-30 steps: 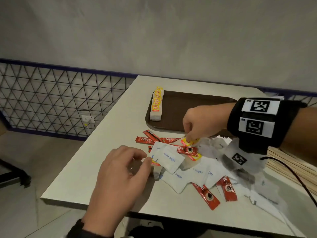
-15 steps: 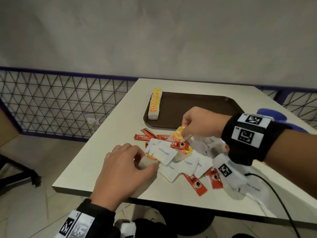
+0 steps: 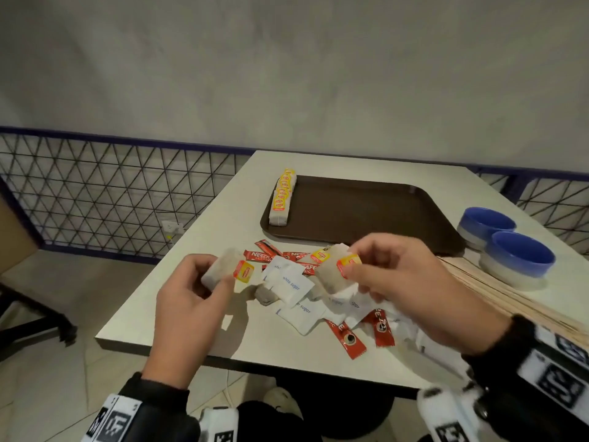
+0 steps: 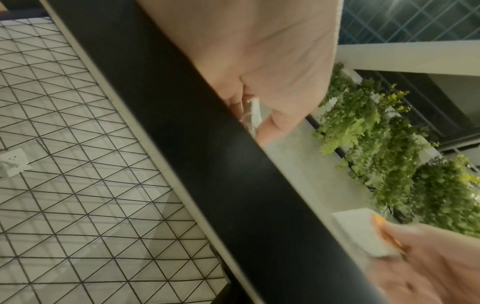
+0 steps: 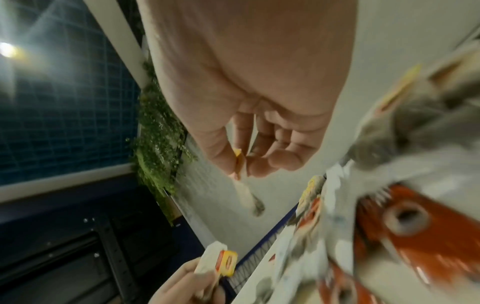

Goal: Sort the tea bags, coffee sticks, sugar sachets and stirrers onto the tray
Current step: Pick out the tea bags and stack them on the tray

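Fingers and thumb of the left hand (image 3: 188, 301) pinch one tea bag (image 3: 223, 272) at centre left of the head view, while the right hand (image 3: 411, 288) at centre right pinches a second tea bag (image 3: 334, 275) by its yellow-and-red tag, both lifted above the table (image 3: 197, 237). Below and between them lies the mixed pile of white sugar sachets (image 3: 288, 283) and red coffee sticks (image 3: 347, 339). Higher up, the brown tray (image 3: 366, 212) carries a row of tea bags (image 3: 282, 199) along its left edge, and wooden stirrers (image 3: 497, 288) lie at the right beside two blue bowls (image 3: 510, 247).

The pale worktop (image 3: 197, 272) carries a brown tray (image 3: 366, 215), a sachet pile (image 3: 296, 298), two blue bowls (image 3: 506, 247), and what look like wooden stirrers (image 3: 516, 301).
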`<state>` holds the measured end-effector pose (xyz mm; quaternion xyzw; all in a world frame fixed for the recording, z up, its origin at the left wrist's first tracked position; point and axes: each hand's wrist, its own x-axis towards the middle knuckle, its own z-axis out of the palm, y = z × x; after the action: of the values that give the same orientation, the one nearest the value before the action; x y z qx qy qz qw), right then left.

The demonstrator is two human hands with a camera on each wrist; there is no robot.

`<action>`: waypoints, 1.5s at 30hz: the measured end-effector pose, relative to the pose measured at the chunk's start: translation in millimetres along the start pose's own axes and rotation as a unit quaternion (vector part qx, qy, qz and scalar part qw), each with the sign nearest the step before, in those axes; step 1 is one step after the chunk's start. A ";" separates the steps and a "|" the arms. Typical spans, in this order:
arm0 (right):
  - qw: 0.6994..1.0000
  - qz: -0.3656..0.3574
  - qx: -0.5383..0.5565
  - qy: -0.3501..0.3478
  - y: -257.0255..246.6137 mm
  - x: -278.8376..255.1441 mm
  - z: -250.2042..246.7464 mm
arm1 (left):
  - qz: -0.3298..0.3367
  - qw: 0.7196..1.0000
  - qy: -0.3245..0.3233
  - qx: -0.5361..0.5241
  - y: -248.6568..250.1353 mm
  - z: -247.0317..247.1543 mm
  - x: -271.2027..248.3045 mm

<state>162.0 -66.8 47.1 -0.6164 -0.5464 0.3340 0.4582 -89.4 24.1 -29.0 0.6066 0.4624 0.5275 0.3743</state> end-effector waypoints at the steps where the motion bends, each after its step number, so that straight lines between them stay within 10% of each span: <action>1: 1.000 -0.001 0.024 -0.019 4.7 -12.7 4.6 | -0.004 0.999 0.018 -0.027 2.9 -0.8 -1.3; 17: 0.980 -0.030 0.197 0.001 55.2 -32.2 53.0 | -0.074 0.973 -0.124 -0.178 29.8 43.8 -22.2; 45: 0.972 0.014 0.232 0.026 65.5 -22.9 51.3 | -0.021 0.956 -0.258 -0.135 16.1 38.4 -21.8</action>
<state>135.1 -77.9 -34.2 -0.5092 -0.4328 0.4420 0.5983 -49.2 -0.2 -26.5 0.6559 0.2870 0.4024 0.5705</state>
